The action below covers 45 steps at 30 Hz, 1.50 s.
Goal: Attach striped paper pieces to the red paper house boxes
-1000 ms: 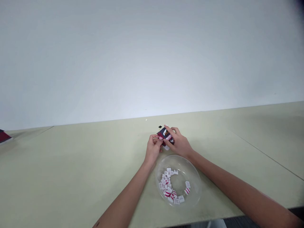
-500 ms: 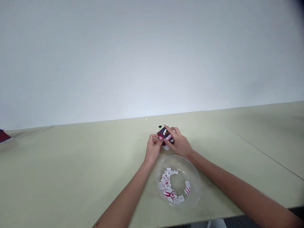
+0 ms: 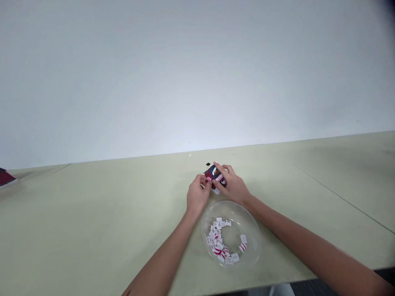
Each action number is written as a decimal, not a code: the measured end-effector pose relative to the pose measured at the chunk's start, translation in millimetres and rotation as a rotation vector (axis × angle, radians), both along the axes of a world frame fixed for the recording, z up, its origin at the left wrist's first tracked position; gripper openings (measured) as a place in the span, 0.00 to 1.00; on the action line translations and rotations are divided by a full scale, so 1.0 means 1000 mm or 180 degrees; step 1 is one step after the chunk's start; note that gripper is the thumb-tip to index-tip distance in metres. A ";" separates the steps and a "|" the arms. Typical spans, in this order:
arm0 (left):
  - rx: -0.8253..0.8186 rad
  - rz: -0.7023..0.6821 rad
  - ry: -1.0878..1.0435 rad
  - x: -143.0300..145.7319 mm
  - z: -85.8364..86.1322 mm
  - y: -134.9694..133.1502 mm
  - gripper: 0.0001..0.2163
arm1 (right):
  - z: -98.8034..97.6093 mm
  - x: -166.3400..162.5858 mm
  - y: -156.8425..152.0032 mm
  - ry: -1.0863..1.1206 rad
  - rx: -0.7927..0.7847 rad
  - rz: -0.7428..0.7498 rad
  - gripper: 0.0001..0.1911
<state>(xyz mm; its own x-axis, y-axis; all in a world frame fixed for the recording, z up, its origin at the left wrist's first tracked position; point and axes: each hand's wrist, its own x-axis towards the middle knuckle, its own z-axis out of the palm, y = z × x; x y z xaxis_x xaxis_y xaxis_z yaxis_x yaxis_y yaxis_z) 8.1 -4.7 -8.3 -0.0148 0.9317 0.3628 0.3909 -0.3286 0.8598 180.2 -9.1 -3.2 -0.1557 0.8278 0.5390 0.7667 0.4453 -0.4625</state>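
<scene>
While the left hand (image 3: pixel 198 195) curls closed on the near corner of a dark printed packet (image 3: pixel 213 172), the right hand (image 3: pixel 233 186) lies over its far side, fingers bent down onto it and the index finger stretched along the top. It is a two-handed grip, though whether the packet is lifted clear of the counter (image 3: pixel 92 213) cannot be told. The packet sits toward the counter's far edge, with a scrap of white (image 3: pixel 217 191) showing just below it. Nearer the front edge, a clear bowl (image 3: pixel 260 242) holds a loose crescent of small white tabs (image 3: pixel 217 242) with red stripes, so many pieces already lie there while the packet is in hand. Against the earlier view, the left hand sits lower and its fingers fold further in — the bowl and tabs look unchanged. Farther out, a small black square (image 3: pixel 208 164) lies beyond the packet, and a dark red item (image 3: pixel 5 177) pokes in at the counter's left edge.
</scene>
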 end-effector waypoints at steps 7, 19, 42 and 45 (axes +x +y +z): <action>-0.0051 -0.0066 -0.0330 0.001 0.000 0.000 0.06 | -0.001 0.000 0.001 -0.0019 0.0037 0.0023 0.34; 0.0022 -0.0011 0.0051 0.000 -0.001 0.001 0.05 | 0.000 0.001 0.000 -0.0011 0.0019 0.0019 0.34; -0.0064 0.0078 0.0454 0.000 0.002 0.000 0.06 | 0.002 0.001 -0.001 -0.0112 0.0018 -0.0043 0.34; -0.0076 0.0089 0.0473 0.000 0.001 0.000 0.06 | 0.002 0.001 -0.001 -0.0142 0.0020 -0.0065 0.34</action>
